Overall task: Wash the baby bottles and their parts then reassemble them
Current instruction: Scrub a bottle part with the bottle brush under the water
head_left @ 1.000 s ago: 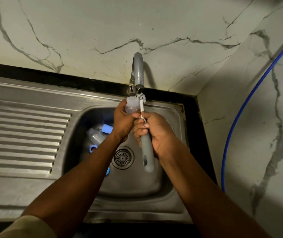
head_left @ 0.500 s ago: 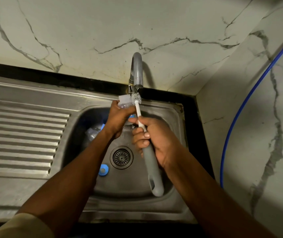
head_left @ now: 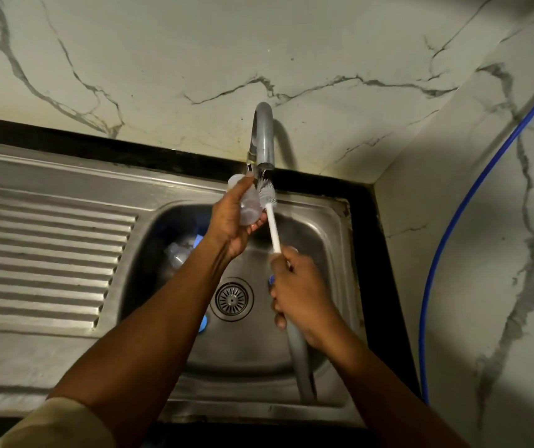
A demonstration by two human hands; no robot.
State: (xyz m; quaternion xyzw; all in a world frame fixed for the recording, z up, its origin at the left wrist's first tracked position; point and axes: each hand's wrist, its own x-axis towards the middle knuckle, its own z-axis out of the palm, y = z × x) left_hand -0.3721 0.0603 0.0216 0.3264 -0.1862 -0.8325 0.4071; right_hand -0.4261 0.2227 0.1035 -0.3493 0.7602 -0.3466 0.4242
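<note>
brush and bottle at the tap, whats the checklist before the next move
1. left hand grips bottle: ok.
2. right hand grips brush handle: ok.
3. brush head under tap spout, outside bottle: ok.
4. water flowing: cannot tell.
5. bottle interior clean: cannot tell.
6. sink basin free of parts: not ok, another bottle and a blue ring lie there.

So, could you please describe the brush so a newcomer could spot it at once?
Start at the steel sink. Under its tap, beside the clear bottle, is the brush. It alone has white bristles, a white stem and a grey handle, gripped by the right hand.
</note>
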